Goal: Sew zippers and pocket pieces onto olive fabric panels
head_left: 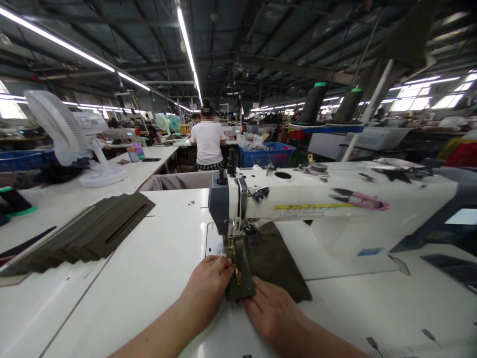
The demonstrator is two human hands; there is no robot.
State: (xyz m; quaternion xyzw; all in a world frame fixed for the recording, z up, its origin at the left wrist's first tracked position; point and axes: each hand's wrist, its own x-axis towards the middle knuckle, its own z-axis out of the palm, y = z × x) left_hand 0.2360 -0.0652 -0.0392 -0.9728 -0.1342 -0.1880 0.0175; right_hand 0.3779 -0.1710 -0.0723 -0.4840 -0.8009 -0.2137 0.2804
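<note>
A dark olive fabric piece (274, 266) lies on the white table under the needle of a white sewing machine (335, 199). My left hand (208, 286) rests at the piece's left edge, fingers curled and pressing on it beside the presser foot (234, 238). My right hand (274, 311) lies flat on the near end of the fabric, fingers stretched toward the foot. A brass-coloured zipper strip (236, 268) runs along the seam between my hands.
A fanned stack of dark olive pieces (89, 231) lies at the left of the table. Pink thread snips (359, 199) rest on the machine arm. A white desk fan (70, 134) stands at far left. A person in a white shirt (207, 144) stands beyond, near a blue basket (266, 155).
</note>
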